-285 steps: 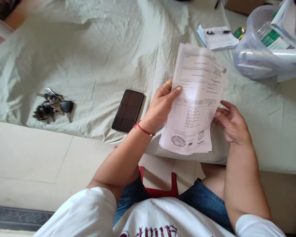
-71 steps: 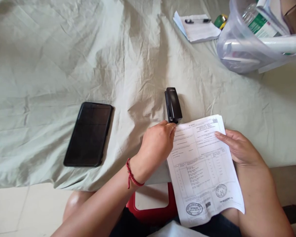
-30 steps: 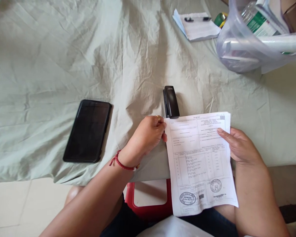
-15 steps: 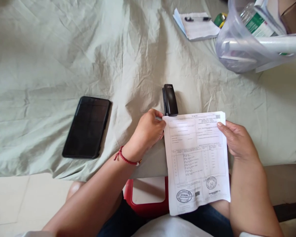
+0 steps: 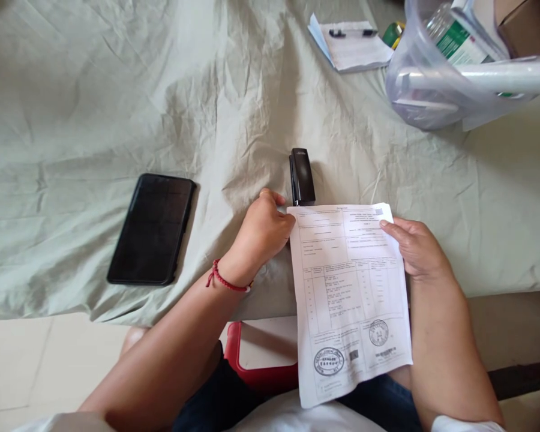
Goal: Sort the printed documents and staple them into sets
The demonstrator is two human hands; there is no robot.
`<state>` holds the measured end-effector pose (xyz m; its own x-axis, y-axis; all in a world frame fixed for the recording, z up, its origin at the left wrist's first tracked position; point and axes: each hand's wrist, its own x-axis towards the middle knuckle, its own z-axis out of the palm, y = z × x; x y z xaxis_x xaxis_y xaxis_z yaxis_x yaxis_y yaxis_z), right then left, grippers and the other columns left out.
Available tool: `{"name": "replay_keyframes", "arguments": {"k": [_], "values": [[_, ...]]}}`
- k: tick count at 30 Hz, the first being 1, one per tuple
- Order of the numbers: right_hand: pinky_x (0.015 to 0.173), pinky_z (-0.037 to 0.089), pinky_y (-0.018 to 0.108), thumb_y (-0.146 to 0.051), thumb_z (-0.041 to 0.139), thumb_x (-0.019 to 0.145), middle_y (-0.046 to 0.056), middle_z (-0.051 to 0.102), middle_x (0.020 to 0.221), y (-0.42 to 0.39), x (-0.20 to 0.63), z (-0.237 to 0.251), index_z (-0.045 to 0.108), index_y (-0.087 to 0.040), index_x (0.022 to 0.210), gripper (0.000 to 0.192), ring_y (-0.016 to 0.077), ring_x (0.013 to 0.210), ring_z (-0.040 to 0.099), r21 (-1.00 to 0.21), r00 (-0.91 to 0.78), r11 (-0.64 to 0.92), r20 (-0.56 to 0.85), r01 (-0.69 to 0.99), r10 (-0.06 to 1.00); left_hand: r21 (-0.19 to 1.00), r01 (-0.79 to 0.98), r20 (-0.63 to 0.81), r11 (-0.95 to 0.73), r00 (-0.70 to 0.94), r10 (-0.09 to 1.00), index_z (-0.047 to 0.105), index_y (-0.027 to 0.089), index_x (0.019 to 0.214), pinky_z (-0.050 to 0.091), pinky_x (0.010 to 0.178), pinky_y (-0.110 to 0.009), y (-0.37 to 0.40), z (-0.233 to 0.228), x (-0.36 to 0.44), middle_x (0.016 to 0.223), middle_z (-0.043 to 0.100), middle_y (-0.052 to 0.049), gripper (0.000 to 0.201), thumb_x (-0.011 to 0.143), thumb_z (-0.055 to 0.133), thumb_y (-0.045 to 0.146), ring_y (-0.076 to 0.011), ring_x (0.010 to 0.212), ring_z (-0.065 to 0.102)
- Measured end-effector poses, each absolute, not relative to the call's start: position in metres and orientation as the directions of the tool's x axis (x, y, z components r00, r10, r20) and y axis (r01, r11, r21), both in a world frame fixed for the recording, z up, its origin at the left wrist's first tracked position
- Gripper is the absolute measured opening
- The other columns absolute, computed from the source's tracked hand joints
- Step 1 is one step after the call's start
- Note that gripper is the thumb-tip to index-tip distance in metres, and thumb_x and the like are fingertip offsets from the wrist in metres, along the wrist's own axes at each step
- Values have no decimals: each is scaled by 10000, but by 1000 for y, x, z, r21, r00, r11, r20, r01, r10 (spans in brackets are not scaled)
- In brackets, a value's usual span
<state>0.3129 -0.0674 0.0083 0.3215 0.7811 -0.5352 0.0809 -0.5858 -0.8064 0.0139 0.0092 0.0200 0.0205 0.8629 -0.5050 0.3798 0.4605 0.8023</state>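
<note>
Landmark: black stapler [image 5: 302, 176], lying on the green sheet [image 5: 117, 108].
Papers [image 5: 348, 294]: top edge just below the stapler.
Left hand [image 5: 263, 231]: curled, pinching the papers' upper left corner.
Right hand [image 5: 414, 247]: fingers closed on the papers' right edge.
Phone [image 5: 152, 228]: well left of the stapler.

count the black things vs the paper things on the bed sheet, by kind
Black: 3, the phone, the stapler and the pen.
Paper: 2, the stamped papers held by both hands, and the notepad under the pen.
Total: 5
</note>
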Motion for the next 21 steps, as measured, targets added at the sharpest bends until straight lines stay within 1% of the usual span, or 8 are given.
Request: {"name": "replay_keyframes", "arguments": {"k": [2,6,9,12,15,19,21], "values": [[857,741,398,-648,1064,769,56,933,986,-67,312,9,912,-254,974,469,293,932,912,-808,327,-585,-535,69,779,795,382,-513,470,10,859,579,265,1010,386,631,-337,11,20,14,662,629,53,332,815,703,27,-190,621,572],[756,723,367,-616,1126,659,59,939,994,-65,312,12,906,-243,925,508,284,867,897,-808,353,-589,-549,6,757,777,370,-547,509,-1,837,597,252,1049,393,634,-330,13,25,14,728,613,51,342,833,702,8,-175,638,547],[721,713,349,-583,1156,594,63,936,977,-64,312,14,901,-239,891,522,267,821,878,-807,366,-590,-561,-39,743,771,378,-552,512,-4,834,590,256,1042,384,620,-329,14,28,15,754,609,45,361,828,703,-11,-178,643,542],[730,715,364,-572,1157,574,63,934,976,-63,311,14,896,-246,868,511,262,804,863,-814,373,-579,-554,-52,745,789,386,-516,478,-8,857,574,267,1021,392,611,-338,14,26,15,758,625,35,353,837,712,0,-200,660,569],[741,710,390,-589,1139,596,62,925,957,-62,312,10,882,-243,861,506,277,811,860,-822,410,-569,-524,-16,746,824,383,-455,418,8,890,561,278,1023,411,615,-354,15,17,14,734,642,36,348,859,720,16,-222,662,596],[788,712,414,-638,1115,639,77,924,984,-63,313,2,891,-226,946,561,308,883,881,-838,429,-544,-478,38,766,863,376,-384,336,57,922,530,295,1026,411,623,-373,16,3,13,660,628,61,323,928,694,34,-222,605,574],[811,719,427,-682,1097,669,82,927,1010,-63,314,-2,898,-226,994,594,319,917,889,-854,413,-517,-450,61,792,866,399,-354,300,69,933,513,305,1013,401,628,-379,16,0,12,617,597,80,343,923,671,14,-224,584,559]]}}
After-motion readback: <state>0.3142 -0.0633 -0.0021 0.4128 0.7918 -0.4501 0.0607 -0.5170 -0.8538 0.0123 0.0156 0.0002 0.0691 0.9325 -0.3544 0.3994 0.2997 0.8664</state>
